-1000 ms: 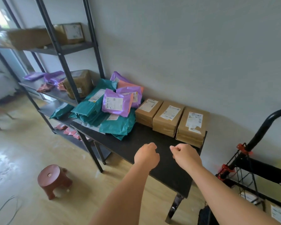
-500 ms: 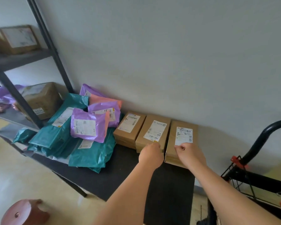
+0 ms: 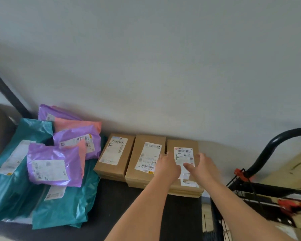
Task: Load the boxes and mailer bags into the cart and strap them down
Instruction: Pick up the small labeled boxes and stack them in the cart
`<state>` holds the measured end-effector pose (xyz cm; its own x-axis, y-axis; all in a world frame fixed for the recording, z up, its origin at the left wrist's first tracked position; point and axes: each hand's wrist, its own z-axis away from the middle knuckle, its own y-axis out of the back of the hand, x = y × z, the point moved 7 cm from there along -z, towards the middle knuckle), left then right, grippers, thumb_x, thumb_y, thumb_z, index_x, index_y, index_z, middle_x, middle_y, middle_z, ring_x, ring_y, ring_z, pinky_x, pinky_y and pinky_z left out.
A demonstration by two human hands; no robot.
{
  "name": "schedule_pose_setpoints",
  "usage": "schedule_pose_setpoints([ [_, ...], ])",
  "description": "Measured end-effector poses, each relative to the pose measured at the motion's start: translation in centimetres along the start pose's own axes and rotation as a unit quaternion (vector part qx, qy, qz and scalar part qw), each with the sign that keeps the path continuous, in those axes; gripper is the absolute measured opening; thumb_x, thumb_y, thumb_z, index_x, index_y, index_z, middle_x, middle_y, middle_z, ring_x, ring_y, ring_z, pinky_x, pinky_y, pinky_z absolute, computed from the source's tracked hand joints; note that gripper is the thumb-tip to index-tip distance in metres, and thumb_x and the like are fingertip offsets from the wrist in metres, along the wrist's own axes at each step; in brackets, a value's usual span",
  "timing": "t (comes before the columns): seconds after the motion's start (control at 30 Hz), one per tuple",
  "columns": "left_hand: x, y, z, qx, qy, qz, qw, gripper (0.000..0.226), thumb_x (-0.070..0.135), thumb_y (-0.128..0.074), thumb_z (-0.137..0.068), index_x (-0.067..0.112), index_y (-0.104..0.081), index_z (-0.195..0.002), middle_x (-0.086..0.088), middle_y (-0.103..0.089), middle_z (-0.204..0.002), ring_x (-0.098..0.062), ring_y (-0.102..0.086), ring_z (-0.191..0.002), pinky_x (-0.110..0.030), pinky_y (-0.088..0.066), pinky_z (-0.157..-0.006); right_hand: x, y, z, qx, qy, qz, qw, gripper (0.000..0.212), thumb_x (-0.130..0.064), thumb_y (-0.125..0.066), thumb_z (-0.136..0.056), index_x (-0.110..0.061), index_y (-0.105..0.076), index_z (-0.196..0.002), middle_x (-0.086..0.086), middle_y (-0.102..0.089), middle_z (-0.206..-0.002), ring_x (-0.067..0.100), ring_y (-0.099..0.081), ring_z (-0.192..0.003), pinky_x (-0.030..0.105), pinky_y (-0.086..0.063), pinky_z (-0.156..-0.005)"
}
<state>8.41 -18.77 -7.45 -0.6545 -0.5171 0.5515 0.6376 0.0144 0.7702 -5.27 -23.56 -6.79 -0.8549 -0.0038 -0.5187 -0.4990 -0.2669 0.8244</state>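
Both hands have moved forward since the earlier frame and now lie on top of the rightmost box. The left hand is at its left edge and the right hand is over its label, both with fingers spread and fairly straight, gripping nothing. The box touches the middle box on the black tabletop, against the wall. The mailer bags are piled to the left, and the cart stands to the right.

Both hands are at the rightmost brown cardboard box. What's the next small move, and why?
Probably slide the left hand and right hand outward to grip the sides of the rightmost brown cardboard box. Both hands are open over its labelled top, gripping nothing, and the black wire cart stands just to the right.
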Motion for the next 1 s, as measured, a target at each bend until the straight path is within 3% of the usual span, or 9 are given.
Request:
schedule_pose_setpoints([
  [0.1, 0.1, -0.9, -1.3, -0.014, 0.002, -0.003, 1.0, 0.047, 0.02, -0.06, -0.089, 0.016, -0.041, -0.131, -0.008, -0.051, -0.124, -0.023, -0.052, -0.109, -0.034, -0.049, -0.088, 0.5, -1.3, -0.5, -0.024, -0.024, -0.016, 0.999, 0.084, -0.048, -0.073, -0.082, -0.013, -0.03, -0.145, 0.011, -0.048, -0.135, 0.028, -0.05, -0.121, 0.042, -0.048, -0.096],
  [0.27, 0.3, -1.2, -2.3, -0.002, 0.01, 0.021, 1.0, 0.054, 0.006, -0.056, -0.086, 0.014, -0.037, -0.135, -0.009, -0.048, -0.129, -0.025, -0.045, -0.119, -0.038, -0.044, -0.099, 1.1, -2.9, -1.1, -0.036, -0.05, -0.037, 0.997, 0.091, -0.042, -0.074, -0.083, -0.01, -0.019, -0.149, 0.014, -0.042, -0.138, 0.031, -0.048, -0.123, 0.047, -0.047, -0.099],
  [0.43, 0.9, -1.5, -2.5, -0.001, 0.008, 0.05, 0.999, 0.055, -0.005, -0.049, -0.082, 0.015, -0.035, -0.131, -0.009, -0.051, -0.124, -0.025, -0.051, -0.111, -0.04, -0.049, -0.095, 2.4, -4.8, -1.4, -0.057, -0.094, -0.053, 0.993, 0.094, -0.037, -0.073, -0.084, -0.012, -0.011, -0.15, 0.016, -0.043, -0.136, 0.033, -0.055, -0.116, 0.05, -0.051, -0.095],
  [0.6, 0.7, -2.5, -2.6, -0.021, 0.04, 0.075, 0.996, 0.078, -0.004, -0.051, -0.083, 0.021, -0.014, -0.147, -0.013, -0.047, -0.131, -0.029, -0.054, -0.112, -0.042, -0.052, -0.091, 3.9, -6.0, -1.8, -0.07, -0.105, -0.135, 0.983, 0.084, -0.035, -0.075, -0.083, -0.009, -0.022, -0.143, 0.011, -0.058, -0.126, 0.025, -0.067, -0.091, 0.045, -0.058, -0.082],
  [0.7, 0.2, -3.4, -2.5, -0.038, 0.077, 0.075, 0.994, 0.087, -0.001, -0.055, -0.085, 0.022, -0.003, -0.151, -0.016, -0.042, -0.135, -0.031, -0.053, -0.115, -0.043, -0.051, -0.094, 5.0, -6.1, -2.0, -0.06, -0.127, -0.171, 0.975, 0.083, -0.039, -0.079, -0.079, -0.008, -0.029, -0.137, 0.006, -0.061, -0.124, 0.025, -0.066, -0.097, 0.042, -0.056, -0.086],
  [0.83, 0.0, -3.9, -2.3, -0.041, 0.097, 0.067, 0.992, 0.085, 0.0, -0.057, -0.084, 0.019, -0.006, -0.15, -0.019, -0.037, -0.136, -0.03, -0.049, -0.117, -0.04, -0.048, -0.098, 6.6, -6.1, -1.3, -0.069, -0.188, -0.25, 0.947, 0.087, -0.038, -0.088, -0.068, -0.01, -0.036, -0.132, 0.001, -0.062, -0.104, 0.014, -0.065, -0.076, 0.031, -0.058, -0.066],
  [0.93, 0.2, -3.9, -1.9, -0.034, 0.09, 0.058, 0.994, 0.077, 0.0, -0.053, -0.085, 0.014, -0.011, -0.149, -0.018, -0.036, -0.134, -0.029, -0.048, -0.115, -0.038, -0.046, -0.1, 8.0, -6.7, -0.3, -0.108, -0.223, -0.293, 0.923, 0.092, -0.034, -0.09, -0.065, -0.009, -0.042, -0.139, 0.009, -0.066, -0.118, 0.024, -0.066, -0.1, 0.046, -0.055, -0.091],
  [1.0, 0.3, -4.0, -1.6, -0.031, 0.088, 0.044, 0.995, 0.068, 0.002, -0.05, -0.088, 0.012, -0.017, -0.146, -0.017, -0.035, -0.134, -0.029, -0.044, -0.118, -0.036, -0.042, -0.102, 8.2, -6.9, 0.3, -0.14, -0.208, -0.315, 0.915, 0.075, -0.03, -0.089, -0.068, -0.014, -0.053, -0.132, 0.004, -0.069, -0.113, 0.022, -0.066, -0.101, 0.047, -0.052, -0.096],
])
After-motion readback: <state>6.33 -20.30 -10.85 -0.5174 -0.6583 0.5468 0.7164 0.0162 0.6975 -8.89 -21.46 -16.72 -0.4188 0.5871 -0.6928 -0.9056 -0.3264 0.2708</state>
